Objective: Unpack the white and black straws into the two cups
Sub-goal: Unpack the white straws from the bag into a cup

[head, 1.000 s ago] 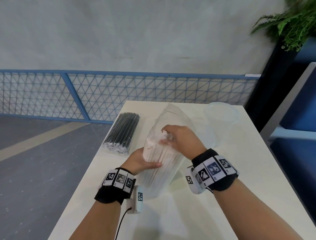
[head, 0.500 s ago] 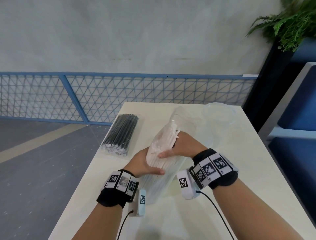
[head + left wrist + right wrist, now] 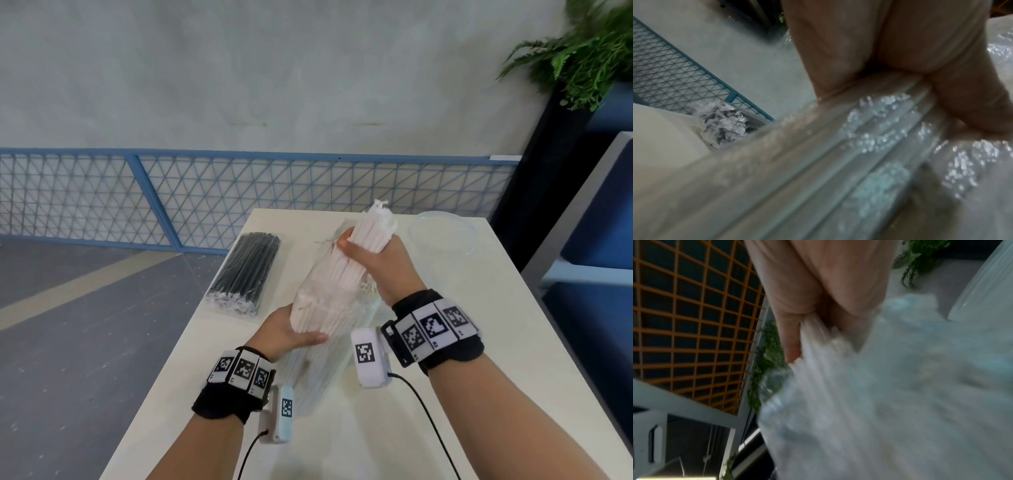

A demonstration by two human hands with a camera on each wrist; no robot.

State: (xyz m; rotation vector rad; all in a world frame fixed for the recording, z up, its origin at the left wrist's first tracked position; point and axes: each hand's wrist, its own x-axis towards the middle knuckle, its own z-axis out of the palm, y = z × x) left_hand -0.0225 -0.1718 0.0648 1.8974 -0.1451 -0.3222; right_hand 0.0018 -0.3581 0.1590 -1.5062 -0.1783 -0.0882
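Note:
A bundle of white straws (image 3: 346,270) sticks up out of its clear plastic bag (image 3: 318,363) above the middle of the table. My right hand (image 3: 373,260) grips the upper part of the bundle, whose tips rise past the fingers. My left hand (image 3: 291,332) holds the lower part through the bag (image 3: 869,146). A sealed pack of black straws (image 3: 245,272) lies at the table's left edge. One clear cup (image 3: 443,236) stands at the far right. The second cup is hard to make out behind the bag.
The white table (image 3: 479,359) is narrow, with floor close to its left edge. A blue mesh fence (image 3: 205,192) runs behind it. A dark planter with a fern (image 3: 575,54) and a blue seat (image 3: 609,240) stand to the right. Cables hang from both wrist cameras.
My right hand has pulled the white straws upward, so more of the bundle now stands clear of the bag. My left hand has kept its hold low on the bag.

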